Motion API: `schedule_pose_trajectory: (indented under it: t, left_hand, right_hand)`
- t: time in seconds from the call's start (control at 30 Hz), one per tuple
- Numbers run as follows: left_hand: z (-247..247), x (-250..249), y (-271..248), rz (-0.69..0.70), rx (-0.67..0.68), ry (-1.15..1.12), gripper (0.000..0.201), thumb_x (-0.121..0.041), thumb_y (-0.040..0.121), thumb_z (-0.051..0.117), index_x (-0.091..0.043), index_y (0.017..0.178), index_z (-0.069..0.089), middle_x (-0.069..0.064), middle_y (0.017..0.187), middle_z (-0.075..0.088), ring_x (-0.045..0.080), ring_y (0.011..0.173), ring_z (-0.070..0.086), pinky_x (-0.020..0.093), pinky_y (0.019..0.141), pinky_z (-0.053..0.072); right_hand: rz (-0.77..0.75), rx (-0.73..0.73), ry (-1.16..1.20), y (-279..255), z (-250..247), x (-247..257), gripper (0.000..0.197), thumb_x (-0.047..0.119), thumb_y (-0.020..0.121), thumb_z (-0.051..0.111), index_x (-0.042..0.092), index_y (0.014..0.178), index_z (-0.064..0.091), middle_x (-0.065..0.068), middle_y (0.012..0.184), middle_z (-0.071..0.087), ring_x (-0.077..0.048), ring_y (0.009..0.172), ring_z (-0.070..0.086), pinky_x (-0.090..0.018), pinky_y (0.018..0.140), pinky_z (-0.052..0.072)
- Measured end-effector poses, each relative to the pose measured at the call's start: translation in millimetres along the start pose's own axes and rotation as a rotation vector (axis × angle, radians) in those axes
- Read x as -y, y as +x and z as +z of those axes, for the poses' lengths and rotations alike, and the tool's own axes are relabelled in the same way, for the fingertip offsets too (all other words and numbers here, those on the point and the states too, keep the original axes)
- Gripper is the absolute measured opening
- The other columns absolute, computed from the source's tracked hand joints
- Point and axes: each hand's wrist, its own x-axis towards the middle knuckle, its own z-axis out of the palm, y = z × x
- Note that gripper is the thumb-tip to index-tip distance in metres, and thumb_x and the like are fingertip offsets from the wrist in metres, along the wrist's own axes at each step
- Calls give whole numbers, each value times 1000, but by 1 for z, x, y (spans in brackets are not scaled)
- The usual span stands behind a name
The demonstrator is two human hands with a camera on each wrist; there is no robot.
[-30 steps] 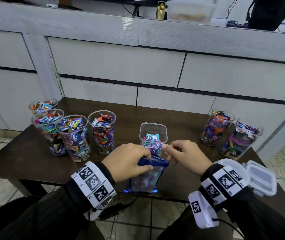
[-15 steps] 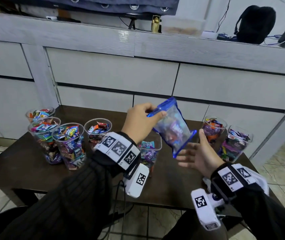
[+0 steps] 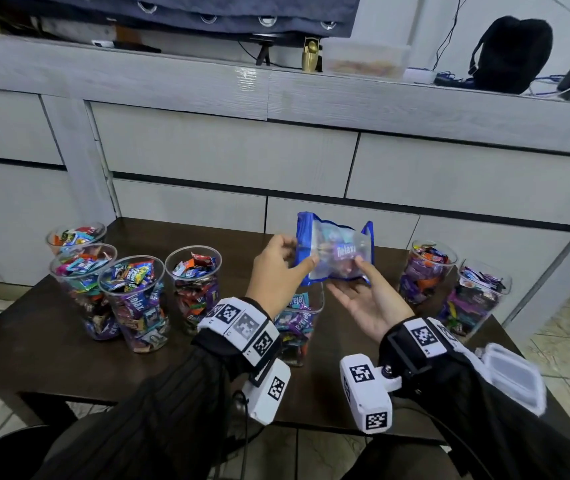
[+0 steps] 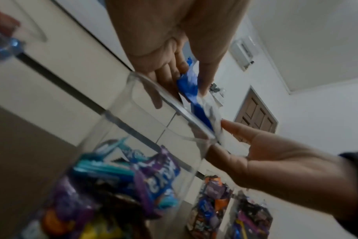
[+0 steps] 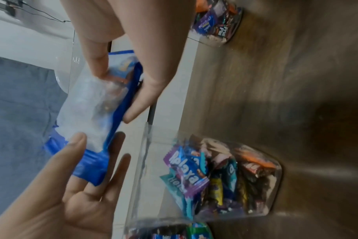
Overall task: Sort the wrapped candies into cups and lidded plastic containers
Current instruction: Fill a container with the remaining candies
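A clear bag with blue edges (image 3: 333, 258) holding wrapped candies hangs in the air above a clear square container (image 3: 311, 306) that is part full of candies. My left hand (image 3: 299, 252) pinches the bag's left edge between thumb and fingers. My right hand (image 3: 352, 282) lies palm up under the bag, its fingers straight beneath the bottom edge and its thumb touching the front. In the right wrist view the bag (image 5: 92, 105) sits between both hands beside the container (image 5: 204, 177). The left wrist view shows the bag (image 4: 194, 93) just past the container rim (image 4: 168, 105).
Several round cups (image 3: 131, 299) full of candies stand at the left of the dark table (image 3: 34, 341). Two filled clear containers (image 3: 427, 268) (image 3: 474, 296) stand at the right. A white-rimmed lid (image 3: 512, 379) lies at the front right. Grey cabinets rise behind the table.
My left hand lifted the bag off the table and turned it from a slant to nearly level. My right hand rose under it and its thumb now touches the bag.
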Motion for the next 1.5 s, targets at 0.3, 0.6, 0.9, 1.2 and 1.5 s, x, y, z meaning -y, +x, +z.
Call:
schedule_pose_trajectory:
  t: [0.3, 0.6, 0.9, 1.2, 1.5]
  left_hand:
    - [-22, 10, 8, 36, 27, 137, 49, -38, 92, 63, -26, 135, 44, -9, 96, 72, 1, 96, 64, 19, 85, 48]
    - [-30, 29, 9, -100, 111, 103, 14, -20, 100, 50, -28, 110, 52, -5, 109, 65, 14, 106, 61, 35, 92, 47]
    - [-40, 26, -1, -82, 221, 233, 14, -25, 91, 66, -20, 102, 61, -4, 103, 68, 12, 94, 66, 41, 86, 56]
    - [-28, 19, -5, -70, 261, -33, 37, -22, 93, 64, -23, 125, 44, -3, 120, 65, 7, 106, 65, 33, 91, 55]
    - [-26, 25, -1, -63, 253, -59, 27, -16, 98, 55, -24, 119, 41, -10, 113, 62, -9, 96, 63, 12, 75, 51]
  right_hand:
    - [-139, 5, -222, 15, -2, 15, 28, 10, 88, 62, -1, 114, 59, -15, 98, 71, -23, 81, 71, -35, 67, 60]
    - [-354, 73, -650, 20, 23, 26, 31, 9, 81, 71, 5, 107, 55, -13, 101, 70, -24, 87, 71, -37, 69, 60]
    - [-479, 153, -874, 25, 41, 29, 26, 10, 82, 70, 7, 106, 60, -10, 98, 70, -15, 82, 68, -29, 71, 53]
    - [-470, 334, -1013, 14, 43, 18, 29, 13, 85, 66, 12, 111, 54, -2, 105, 68, -7, 97, 66, -24, 79, 55]
    - [-644, 284, -1617, -1, 26, 19, 23, 23, 86, 69, 14, 106, 66, 0, 94, 71, -15, 86, 65, -32, 79, 52]
